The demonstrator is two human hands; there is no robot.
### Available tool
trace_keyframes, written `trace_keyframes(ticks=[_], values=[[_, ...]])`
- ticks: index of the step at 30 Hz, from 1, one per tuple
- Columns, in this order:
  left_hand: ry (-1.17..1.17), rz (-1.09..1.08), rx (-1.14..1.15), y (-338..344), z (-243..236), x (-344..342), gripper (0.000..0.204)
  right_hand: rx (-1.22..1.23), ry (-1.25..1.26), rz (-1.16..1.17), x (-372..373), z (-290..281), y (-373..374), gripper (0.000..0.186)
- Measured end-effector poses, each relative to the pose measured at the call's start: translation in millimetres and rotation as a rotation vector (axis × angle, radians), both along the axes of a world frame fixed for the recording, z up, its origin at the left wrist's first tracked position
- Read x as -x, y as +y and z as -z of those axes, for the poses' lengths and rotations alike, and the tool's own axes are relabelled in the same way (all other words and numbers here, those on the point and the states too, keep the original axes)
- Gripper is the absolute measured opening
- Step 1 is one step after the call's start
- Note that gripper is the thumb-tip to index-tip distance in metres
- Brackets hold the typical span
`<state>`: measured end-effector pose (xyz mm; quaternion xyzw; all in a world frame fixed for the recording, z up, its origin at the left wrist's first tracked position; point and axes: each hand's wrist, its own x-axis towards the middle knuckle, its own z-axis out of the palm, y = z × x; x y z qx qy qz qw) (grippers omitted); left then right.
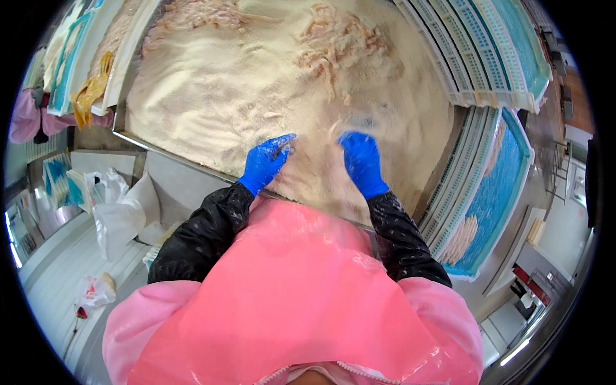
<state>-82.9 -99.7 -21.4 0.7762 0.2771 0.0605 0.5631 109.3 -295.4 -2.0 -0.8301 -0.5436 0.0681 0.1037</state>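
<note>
Working the pale crumb looks like the step: left hand, at 10 o'clock, half-curls around nothing visible; right hand, at 2, is too blurred to tell its grip. Pinkish strips heap toward 12; the next move should call for a loose touch

Lighting: bright, fairly even, whitish; direction of main light cannot be told. Shadows: soft, shallow, in the folds of the pale crumbs; darker band inside the right edge of the tray. Glare: small white highlights on the pink apron, below the tray's near edge; bright strip well beyond its near right corner. Blur: right hand smeared at the fingertips; left hand crisper. Distortion: round fisheye field, black surround, bluish rim fringe, bowed tray edges. Periphery: softer, compressed detail.
</note>
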Motion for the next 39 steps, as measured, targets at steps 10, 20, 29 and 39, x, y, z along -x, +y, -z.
trace_keyframes(ticks=[10, 20, 29, 39], values=[[-0.078, 0.065, -0.348, -36, -17, -24, 0.038, -0.399, 0.329, 0.454, 9, 35, -35, 0.023], [-0.174, 0.085, -0.481, -54, 1, -36, 0.033, -0.195, 0.327, 0.224, 20, 10, -63, 0.025], [-0.150, 0.091, -0.516, -66, -4, -44, 0.035, -0.798, 1.138, 0.867, 17, -10, -100, 0.016], [-0.163, 0.220, -0.508, -74, 0, -79, 0.040, -0.332, 0.328, 0.276, 37, 3, -119, 0.033]])
